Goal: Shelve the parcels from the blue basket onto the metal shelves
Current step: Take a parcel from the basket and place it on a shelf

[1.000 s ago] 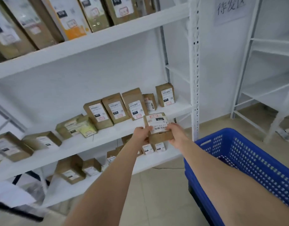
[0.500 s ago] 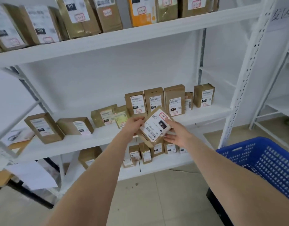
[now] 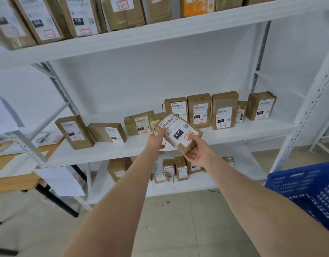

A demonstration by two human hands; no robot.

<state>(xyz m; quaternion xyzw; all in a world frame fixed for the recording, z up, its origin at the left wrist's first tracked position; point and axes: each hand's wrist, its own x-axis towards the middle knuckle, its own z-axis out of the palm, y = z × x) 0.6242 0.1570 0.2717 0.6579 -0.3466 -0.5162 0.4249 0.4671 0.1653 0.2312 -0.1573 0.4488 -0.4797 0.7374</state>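
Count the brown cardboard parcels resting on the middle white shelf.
9 brown cardboard parcels. Left: an upright one, a lying one. Middle: two, one partly behind the held parcel. Right: a row of five. Others may hide behind the held parcel.

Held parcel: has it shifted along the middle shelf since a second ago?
Yes. The parcel has moved left along the standing row, from near its right end to its leftmost box.
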